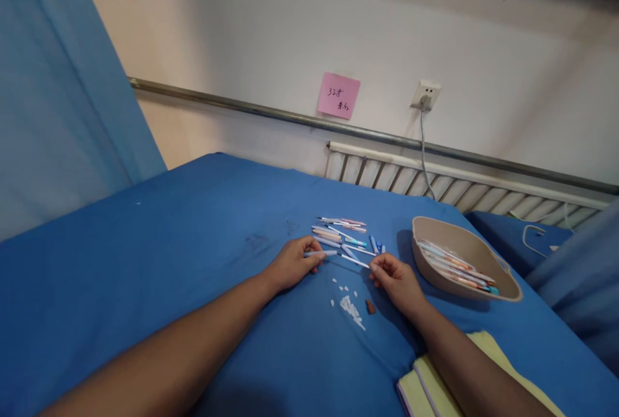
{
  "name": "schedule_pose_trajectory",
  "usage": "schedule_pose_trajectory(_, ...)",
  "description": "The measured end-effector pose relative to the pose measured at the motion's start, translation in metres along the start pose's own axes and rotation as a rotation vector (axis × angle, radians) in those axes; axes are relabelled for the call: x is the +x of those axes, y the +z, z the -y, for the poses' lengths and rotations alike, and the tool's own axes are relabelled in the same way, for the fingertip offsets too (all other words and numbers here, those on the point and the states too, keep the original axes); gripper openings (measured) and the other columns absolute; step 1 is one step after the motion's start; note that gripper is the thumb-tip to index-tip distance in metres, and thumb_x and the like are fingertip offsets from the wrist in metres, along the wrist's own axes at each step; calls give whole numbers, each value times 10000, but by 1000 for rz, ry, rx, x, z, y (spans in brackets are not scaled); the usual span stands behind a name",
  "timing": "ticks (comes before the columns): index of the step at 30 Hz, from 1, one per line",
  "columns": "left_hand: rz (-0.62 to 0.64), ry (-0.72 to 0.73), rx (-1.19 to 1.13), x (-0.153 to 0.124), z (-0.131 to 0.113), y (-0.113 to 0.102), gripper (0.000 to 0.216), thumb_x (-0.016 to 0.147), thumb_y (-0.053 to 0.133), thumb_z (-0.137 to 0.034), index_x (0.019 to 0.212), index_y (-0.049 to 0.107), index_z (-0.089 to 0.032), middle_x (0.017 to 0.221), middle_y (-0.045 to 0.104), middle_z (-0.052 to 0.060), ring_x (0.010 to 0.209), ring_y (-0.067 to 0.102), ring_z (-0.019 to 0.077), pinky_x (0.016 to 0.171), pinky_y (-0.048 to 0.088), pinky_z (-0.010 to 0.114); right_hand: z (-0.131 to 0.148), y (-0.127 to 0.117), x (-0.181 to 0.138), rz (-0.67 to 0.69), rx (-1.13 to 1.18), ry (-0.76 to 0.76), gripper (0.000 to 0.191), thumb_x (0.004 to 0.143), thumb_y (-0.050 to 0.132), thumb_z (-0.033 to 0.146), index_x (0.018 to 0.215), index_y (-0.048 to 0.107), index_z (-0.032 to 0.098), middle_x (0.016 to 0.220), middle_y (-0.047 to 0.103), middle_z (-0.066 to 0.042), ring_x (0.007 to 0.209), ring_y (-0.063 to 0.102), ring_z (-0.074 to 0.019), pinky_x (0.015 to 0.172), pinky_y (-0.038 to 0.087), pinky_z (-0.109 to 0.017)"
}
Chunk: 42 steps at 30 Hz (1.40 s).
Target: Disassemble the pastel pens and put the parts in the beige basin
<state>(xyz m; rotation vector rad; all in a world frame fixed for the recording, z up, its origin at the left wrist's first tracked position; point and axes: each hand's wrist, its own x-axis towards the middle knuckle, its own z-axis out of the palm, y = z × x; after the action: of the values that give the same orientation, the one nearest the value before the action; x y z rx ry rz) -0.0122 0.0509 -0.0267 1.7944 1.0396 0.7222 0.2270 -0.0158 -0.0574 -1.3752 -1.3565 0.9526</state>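
My left hand [293, 263] rests on the blue table cloth with its fingers closed round a pale blue pen barrel [321, 253]. My right hand [395, 277] pinches the end of a thin white refill [355, 261] that reaches towards the barrel. Just beyond both hands lies a loose pile of pens and pen parts [341, 231]. Small white bits [349, 304] and a small brown piece [370, 307] lie on the cloth between my wrists.
A beige oval tray [425, 262] holding several pens stands to the right of my right hand. A yellow notebook [425, 381] lies under my right forearm. Behind are a wall with a pink note [338, 95], a socket [425, 94] and a radiator [464, 186].
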Motion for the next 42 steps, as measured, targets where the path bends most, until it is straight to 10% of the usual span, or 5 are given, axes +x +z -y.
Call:
schedule_pose_trajectory(24, 287, 208, 226, -18, -17, 12, 237, 806, 522, -357, 921, 688, -234, 821, 694, -6, 719, 584, 163, 639, 390, 213, 15, 31, -13, 245, -64, -37, 354, 843, 456, 537, 878, 533, 194, 510, 537, 57, 375, 423, -75, 368, 317, -174)
schedule_pose_trajectory(42, -80, -5, -226, 11, 7, -2, 229, 792, 519, -393, 891, 488, -188, 727, 606, -15, 548, 549, 105, 503, 417, 211, 4, 1, 13, -217, 175, 21, 357, 711, 631, 514, 770, 566, 168, 628, 598, 1, 507, 503, -109, 497, 390, -226)
